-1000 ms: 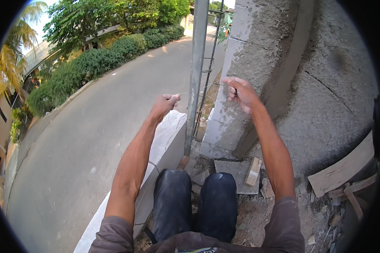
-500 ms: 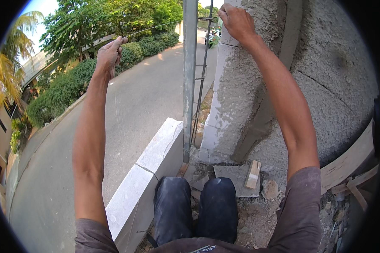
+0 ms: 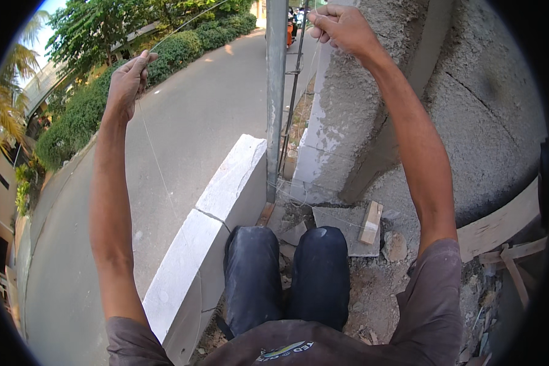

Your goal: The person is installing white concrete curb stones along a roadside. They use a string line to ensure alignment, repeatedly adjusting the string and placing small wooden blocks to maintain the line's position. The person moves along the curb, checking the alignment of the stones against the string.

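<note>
My left hand (image 3: 128,85) is raised over the road side, thumb and fingers pinched on a thin string (image 3: 188,25). From it the string runs up to the right, beyond the top edge; a slack length hangs down toward the low wall of pale blocks (image 3: 183,256). At the top, beside a rough plastered wall (image 3: 378,79), my right hand (image 3: 346,32) is closed with its fingertips pinching string too. Thin strands trail below those fingertips along the wall's edge. Between my hands stands a grey metal post (image 3: 275,91), with steel rebar (image 3: 293,85) just right of it.
My knees face the corner between the block wall and plastered wall. A small wood piece (image 3: 371,222) lies on a flat slab (image 3: 344,235), next to a stone chunk (image 3: 394,247). Boards (image 3: 500,219) stand at right. Beyond the wall runs a road (image 3: 207,97) with hedges and an orange vehicle.
My left hand has moved left and a little down, drawing the string with it. My right hand sits slightly lower and further right. The view has tilted, so the block wall appears higher.
</note>
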Motion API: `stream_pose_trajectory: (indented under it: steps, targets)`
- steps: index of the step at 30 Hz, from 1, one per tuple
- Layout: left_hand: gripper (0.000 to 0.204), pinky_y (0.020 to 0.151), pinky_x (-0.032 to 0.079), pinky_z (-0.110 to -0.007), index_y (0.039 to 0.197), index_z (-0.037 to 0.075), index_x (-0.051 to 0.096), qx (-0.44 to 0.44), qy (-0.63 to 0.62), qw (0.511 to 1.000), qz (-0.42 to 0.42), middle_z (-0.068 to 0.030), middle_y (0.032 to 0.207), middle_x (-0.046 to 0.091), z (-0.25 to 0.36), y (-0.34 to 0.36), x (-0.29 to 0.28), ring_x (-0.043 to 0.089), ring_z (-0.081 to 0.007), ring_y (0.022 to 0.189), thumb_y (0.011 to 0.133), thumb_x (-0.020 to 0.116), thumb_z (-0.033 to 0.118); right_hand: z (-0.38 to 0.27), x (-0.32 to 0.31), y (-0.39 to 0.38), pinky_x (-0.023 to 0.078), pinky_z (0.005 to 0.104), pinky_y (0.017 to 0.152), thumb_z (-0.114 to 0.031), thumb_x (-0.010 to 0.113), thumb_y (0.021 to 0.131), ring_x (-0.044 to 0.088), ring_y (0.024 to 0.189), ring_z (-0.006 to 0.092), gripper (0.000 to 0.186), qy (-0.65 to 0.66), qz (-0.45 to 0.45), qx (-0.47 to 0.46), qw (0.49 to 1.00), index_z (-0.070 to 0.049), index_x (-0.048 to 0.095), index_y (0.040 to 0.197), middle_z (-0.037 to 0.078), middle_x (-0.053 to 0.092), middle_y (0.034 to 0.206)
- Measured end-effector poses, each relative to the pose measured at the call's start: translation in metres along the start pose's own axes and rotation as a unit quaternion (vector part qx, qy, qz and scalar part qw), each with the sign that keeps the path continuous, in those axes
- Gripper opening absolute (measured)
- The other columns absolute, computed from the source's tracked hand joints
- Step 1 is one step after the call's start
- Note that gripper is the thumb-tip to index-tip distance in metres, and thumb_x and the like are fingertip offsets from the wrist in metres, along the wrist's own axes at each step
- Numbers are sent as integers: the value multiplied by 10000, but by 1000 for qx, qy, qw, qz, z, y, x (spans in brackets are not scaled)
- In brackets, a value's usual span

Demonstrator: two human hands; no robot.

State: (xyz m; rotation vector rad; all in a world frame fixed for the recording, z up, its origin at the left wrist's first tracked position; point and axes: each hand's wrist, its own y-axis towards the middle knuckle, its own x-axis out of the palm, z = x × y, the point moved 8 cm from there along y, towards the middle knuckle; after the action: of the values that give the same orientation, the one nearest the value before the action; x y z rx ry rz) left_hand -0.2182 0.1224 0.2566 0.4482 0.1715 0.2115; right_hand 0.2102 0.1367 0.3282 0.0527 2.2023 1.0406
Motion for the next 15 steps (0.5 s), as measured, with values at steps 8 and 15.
stream_pose_trajectory:
  steps: [8,15]
  targets:
    - [467,597,330,-177,1272,104,635,-103,141,975,-135,98,772,496,-72,-60,-5,400,-9,653,918,708,400,72,76,-190,561,333,836,-308,465,1045,689,895,172,413,426,-120,268,856,-12,582,1309,101,714,972]
    - [602,777,440,-251,1358,0,557,-92,221,958,-161,-41,1056,666,-76,-104,17,588,-111,922,911,702,376,217,206,-369,586,333,614,-219,557,996,580,597,97,356,301,-161,548,764,-8,589,1281,103,704,969]
